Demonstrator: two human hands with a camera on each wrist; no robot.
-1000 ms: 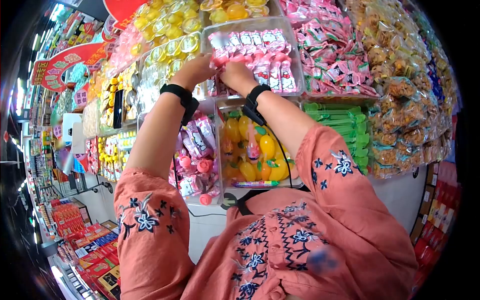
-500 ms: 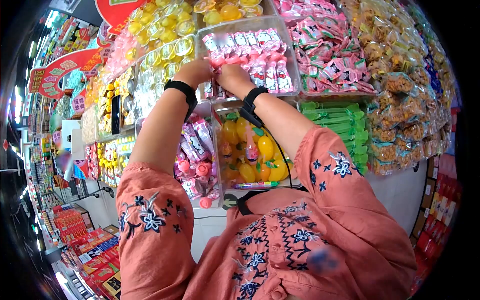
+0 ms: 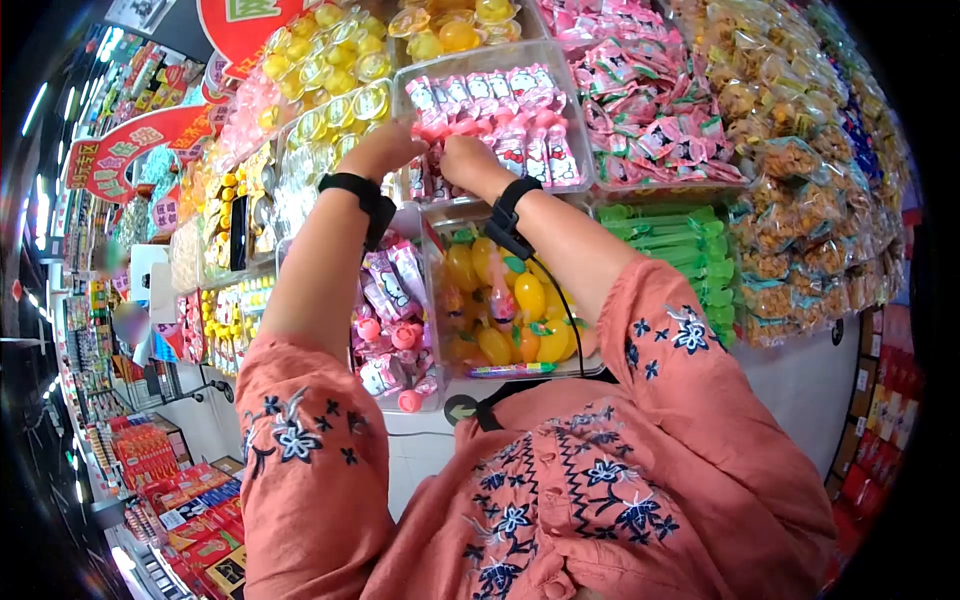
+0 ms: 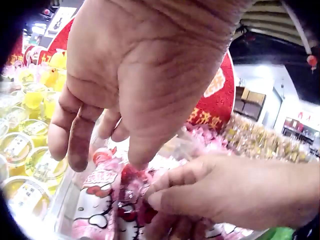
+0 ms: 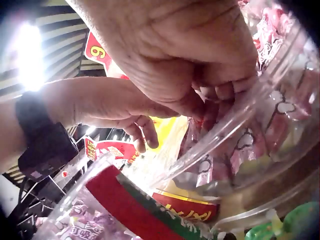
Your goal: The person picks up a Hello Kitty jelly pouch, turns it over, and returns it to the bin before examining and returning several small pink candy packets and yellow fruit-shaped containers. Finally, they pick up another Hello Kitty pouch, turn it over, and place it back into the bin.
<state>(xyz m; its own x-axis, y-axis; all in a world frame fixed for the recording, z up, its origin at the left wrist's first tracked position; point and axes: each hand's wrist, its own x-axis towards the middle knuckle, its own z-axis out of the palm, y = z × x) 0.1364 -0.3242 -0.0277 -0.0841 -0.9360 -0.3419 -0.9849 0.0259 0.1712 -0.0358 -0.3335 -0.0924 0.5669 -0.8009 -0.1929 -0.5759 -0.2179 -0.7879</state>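
Pink spouted pouches with a cartoon cat face (image 3: 540, 155) lie in rows in a clear plastic bin (image 3: 590, 170), their pink caps toward the middle. Over the bin's left side is my left hand (image 3: 382, 150). In the left wrist view its thumb tip meets a red-pink cap (image 4: 132, 175), with the other fingers hanging loosely. Close beside it, my right hand (image 3: 472, 165) reaches inside the bin. The right wrist view shows its fingers curled and pinching a pink pouch (image 5: 210, 115), mostly hidden by the hand. Another pouch (image 4: 97, 200) stands below my left fingers.
Yellow jelly cups (image 3: 335, 125) fill the bin to the left. Nearer me are bins of purple pouches (image 3: 385, 285) and mango-shaped packs (image 3: 535, 295). Green packs (image 3: 670, 250) and bagged snacks (image 3: 800, 220) are on the right. A cable (image 3: 568, 300) hangs from the right wrist.
Both hands stay over the left part of the pouch bin. My right hand has shifted slightly back, and the camera view has moved a little.
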